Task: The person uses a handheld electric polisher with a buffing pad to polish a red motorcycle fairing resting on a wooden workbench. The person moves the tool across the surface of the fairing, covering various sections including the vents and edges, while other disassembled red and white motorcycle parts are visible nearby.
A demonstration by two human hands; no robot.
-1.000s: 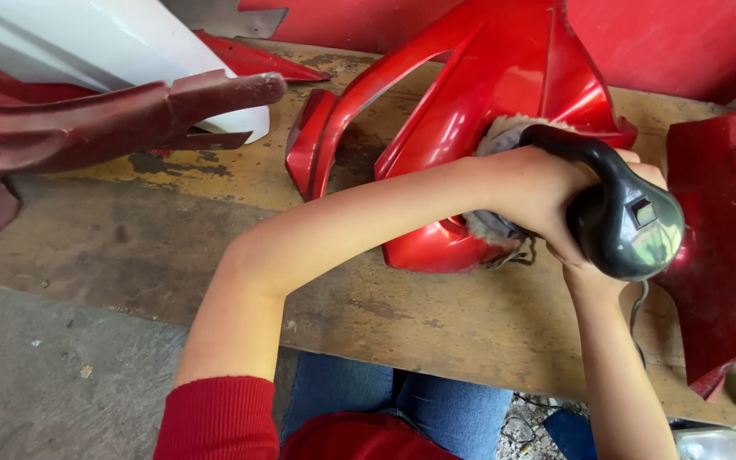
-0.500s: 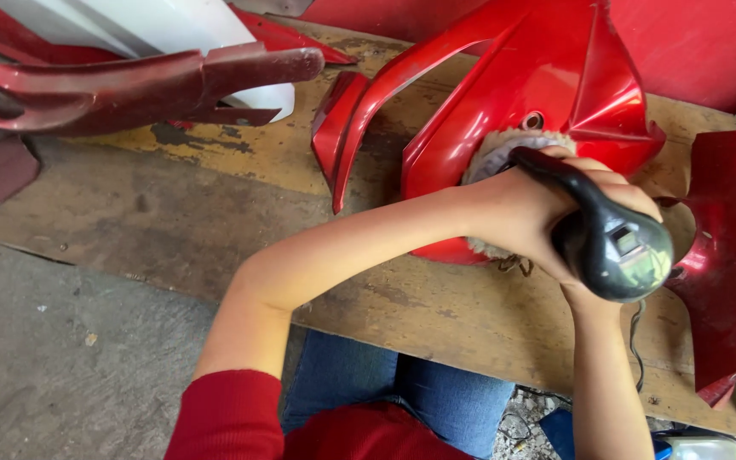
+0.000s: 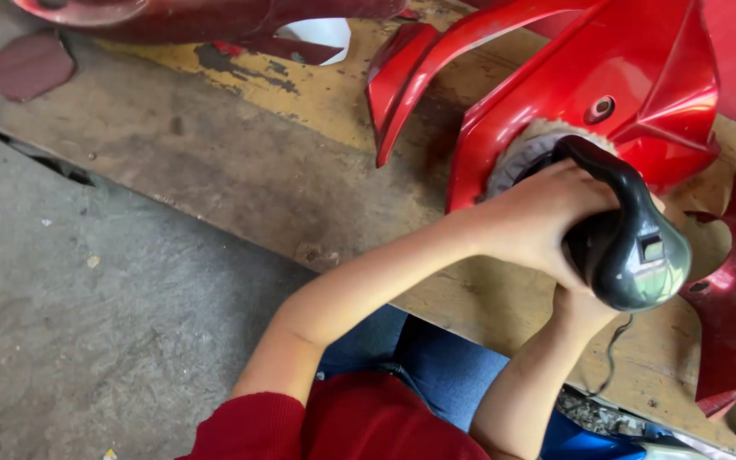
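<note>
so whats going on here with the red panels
A person grips a dark handheld polisher with both hands, the left hand on top and the right hand beneath. Its woolly pad presses against a glossy red fairing panel lying on a worn wooden board. More red panels lie around.

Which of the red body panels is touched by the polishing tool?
The large glossy red panel with a round hole, at upper right; the tool's fluffy pad presses its lower edge. Others lie apart.

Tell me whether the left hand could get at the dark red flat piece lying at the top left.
Probably not as things stand: the left hand is wrapped around the black power tool at the red panel, while the dark red flat piece lies far across the board.
</note>
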